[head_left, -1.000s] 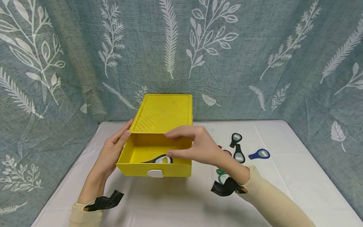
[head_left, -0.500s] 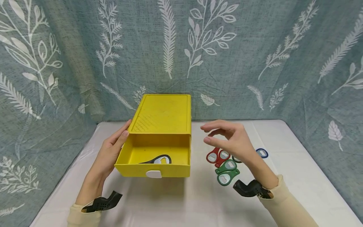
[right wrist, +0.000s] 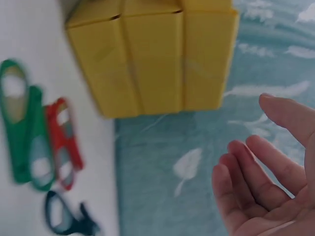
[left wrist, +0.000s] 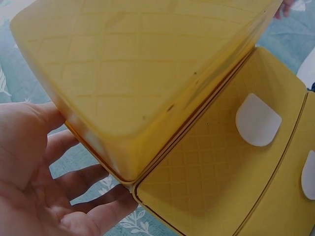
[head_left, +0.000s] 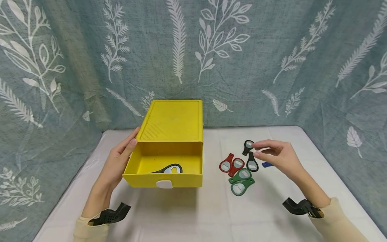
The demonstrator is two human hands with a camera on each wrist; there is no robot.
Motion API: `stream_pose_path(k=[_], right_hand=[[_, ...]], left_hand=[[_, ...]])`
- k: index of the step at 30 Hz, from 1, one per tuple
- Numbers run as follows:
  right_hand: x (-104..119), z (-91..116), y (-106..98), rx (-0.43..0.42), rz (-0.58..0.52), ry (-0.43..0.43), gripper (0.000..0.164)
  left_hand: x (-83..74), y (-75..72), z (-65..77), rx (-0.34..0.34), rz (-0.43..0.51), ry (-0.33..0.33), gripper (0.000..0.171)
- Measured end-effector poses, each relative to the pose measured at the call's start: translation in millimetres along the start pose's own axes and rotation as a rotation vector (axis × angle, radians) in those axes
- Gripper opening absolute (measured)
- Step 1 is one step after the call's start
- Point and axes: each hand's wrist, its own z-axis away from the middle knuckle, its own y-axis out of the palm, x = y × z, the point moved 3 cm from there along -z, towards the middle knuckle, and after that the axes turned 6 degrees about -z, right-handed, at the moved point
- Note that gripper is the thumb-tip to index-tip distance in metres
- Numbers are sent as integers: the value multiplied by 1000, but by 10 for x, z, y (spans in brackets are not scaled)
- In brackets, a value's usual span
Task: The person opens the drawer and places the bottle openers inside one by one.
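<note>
A yellow drawer box (head_left: 175,119) stands on the table with its top drawer (head_left: 142,181) pulled out. Inside that drawer lies a black bottle opener (head_left: 173,169). My left hand (head_left: 116,161) rests on the box's left side; in the left wrist view its thumb and fairly straight fingers touch the yellow wall at the corner. On the right, my right hand (head_left: 284,156) hovers with thumb and fingers spread apart, nothing between them. Its fingertips overlap two black bottle openers, an upper one (head_left: 245,148) and a lower one (head_left: 252,163). It partly hides a blue bottle opener (head_left: 267,164).
Two red bottle openers (head_left: 225,165) and two green bottle openers (head_left: 242,187) lie between the box and my right hand. The left wrist view shows lower drawers with white handles (left wrist: 258,120). A patterned teal curtain (head_left: 151,50) hangs behind the white-covered table (head_left: 211,218).
My right hand has left the drawer and moved right, past the red and green bottle openers, to the black and blue ones. The left hand keeps its place on the box.
</note>
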Motion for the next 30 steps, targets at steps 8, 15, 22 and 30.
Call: stream_pose_path(k=[8,15,22,30], right_hand=[[-406,182,-38,121,17,131,27],[-657,279,46,280,100,97,30],[-778,285,91,341,111,96,30],[-889,223,88,343,64,157,32]], left_hand=[[3,7,1,-1,-13,-2,52],[-4,3,16,-1,-12,-3,52],[-4,-9,30,3,4,-18,53],[-22,-7,1,15,31,-7,53]])
